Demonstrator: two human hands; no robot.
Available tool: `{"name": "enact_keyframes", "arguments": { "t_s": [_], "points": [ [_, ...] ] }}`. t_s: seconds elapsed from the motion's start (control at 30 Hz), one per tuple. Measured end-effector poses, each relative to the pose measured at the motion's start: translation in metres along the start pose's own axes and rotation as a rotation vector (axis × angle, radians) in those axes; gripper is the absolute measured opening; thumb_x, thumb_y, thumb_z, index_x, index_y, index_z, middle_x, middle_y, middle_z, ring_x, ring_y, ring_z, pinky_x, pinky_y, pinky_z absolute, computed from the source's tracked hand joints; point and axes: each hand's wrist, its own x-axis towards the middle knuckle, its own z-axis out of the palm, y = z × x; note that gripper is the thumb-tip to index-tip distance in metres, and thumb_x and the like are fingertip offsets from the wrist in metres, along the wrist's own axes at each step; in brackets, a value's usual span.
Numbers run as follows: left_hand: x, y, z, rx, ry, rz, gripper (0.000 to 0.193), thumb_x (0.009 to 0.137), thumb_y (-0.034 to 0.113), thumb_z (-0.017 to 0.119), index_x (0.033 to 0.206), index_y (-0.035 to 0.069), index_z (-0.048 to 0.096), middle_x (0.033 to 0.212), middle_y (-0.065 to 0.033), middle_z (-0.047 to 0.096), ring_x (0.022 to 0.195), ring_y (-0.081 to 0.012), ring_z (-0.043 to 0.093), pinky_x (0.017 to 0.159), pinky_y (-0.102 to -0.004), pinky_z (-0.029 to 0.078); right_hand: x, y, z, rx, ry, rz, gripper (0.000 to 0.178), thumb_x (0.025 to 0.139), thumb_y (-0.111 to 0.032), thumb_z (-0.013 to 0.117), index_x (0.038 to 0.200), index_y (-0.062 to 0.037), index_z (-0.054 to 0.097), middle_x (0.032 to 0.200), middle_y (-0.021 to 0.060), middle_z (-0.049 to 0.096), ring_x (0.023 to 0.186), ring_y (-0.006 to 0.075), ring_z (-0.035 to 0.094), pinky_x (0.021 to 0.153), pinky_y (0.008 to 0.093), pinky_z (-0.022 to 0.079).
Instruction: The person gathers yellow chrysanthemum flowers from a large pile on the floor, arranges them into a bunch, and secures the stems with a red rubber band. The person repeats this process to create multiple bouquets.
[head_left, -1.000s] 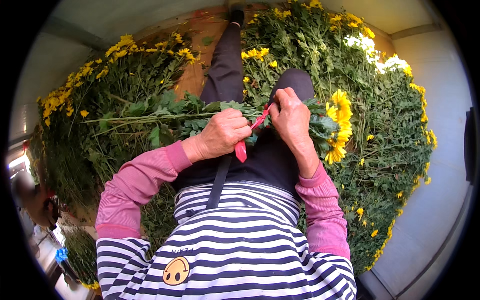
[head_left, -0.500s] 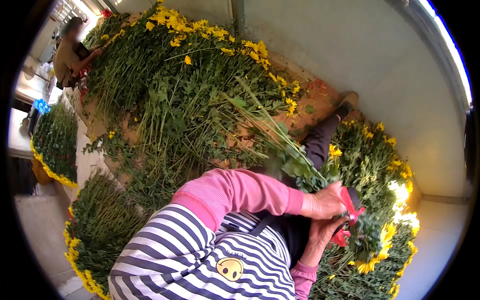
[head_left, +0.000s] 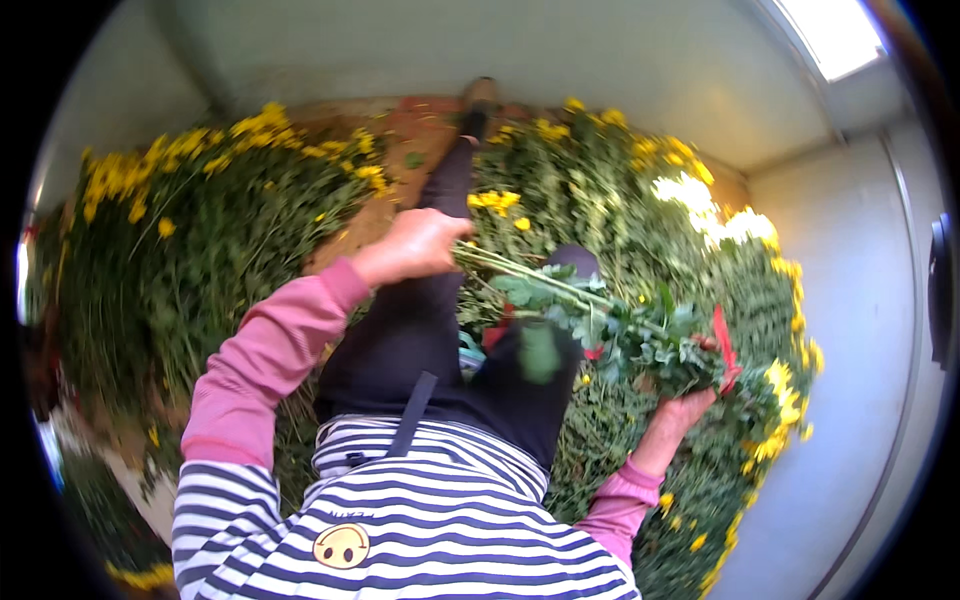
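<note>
A bunch of yellow chrysanthemums (head_left: pixel 640 325) lies across above my right thigh, its cut stems toward the left and its blooms toward the right. My left hand (head_left: pixel 425 243) is closed round the stem ends. Under the leafy upper part, just below the flower heads, my right hand (head_left: pixel 690 402) grips the bunch; leaves cover most of its fingers. A red ribbon (head_left: pixel 724 350) is round the bunch beside my right hand.
Heaps of cut yellow chrysanthemums lie to the left (head_left: pixel 220 220) and right (head_left: pixel 600 190) of my outstretched leg (head_left: pixel 450 185). Brown floor covering (head_left: pixel 400 185) shows between them. Pale walls (head_left: pixel 620 60) stand close behind and at the right.
My left hand has left the ribbon area and now grasps the stem ends. The bunch has swung lower, nearly level, with my right hand still at the ribbon. The view has turned right.
</note>
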Motion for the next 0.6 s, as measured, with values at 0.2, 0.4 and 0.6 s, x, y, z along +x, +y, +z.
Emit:
{"name": "enact_keyframes", "arguments": {
  "t_s": [0.2, 0.4, 0.6],
  "points": [
    [0.078, 0.117, 0.016, -0.222, -0.012, 0.352, 0.026, 0.071, 0.022, 0.075, 0.093, 0.01, 0.065, 0.08, -0.0159, 0.065, 0.078, -0.035, 0.064, 0.065, -0.0433, 0.047, -0.03, -0.02, 0.027, -0.127, 0.214, -0.342, 0.062, 0.078, -0.051, 0.069, 0.12, -0.007, 0.057, 0.11, 0.0105, 0.063, 0.103, 0.0255, 0.058, 0.094, 0.0422, 0.046],
    [0.15, 0.113, 0.065, 0.145, -0.082, 0.428, 0.027, 0.079, 0.014, 0.067, 0.105, 0.01, 0.065, 0.08, -0.0174, 0.065, 0.073, -0.0349, 0.063, 0.063, -0.0414, 0.049, -0.012, -0.041, -0.004, -0.004, 0.491, -0.671, 0.019, 0.085, -0.019, 0.069, 0.095, -0.0055, 0.061, 0.076, 0.0029, 0.062, 0.066, 0.0132, 0.06, 0.062, 0.0294, 0.05],
    [0.274, -0.008, 0.116, 0.485, -0.664, 0.269, 0.03, 0.067, 0.023, 0.071, 0.091, 0.006, 0.069, 0.086, -0.0167, 0.069, 0.081, -0.0336, 0.067, 0.071, -0.042, 0.053, -0.15, -0.134, -0.085, -0.211, 0.92, -1.2, 0.02, 0.083, -0.017, 0.067, 0.09, 0.0011, 0.062, 0.08, 0.001, 0.062, 0.068, 0.0105, 0.055, 0.064, 0.0299, 0.045]
  ]
}}
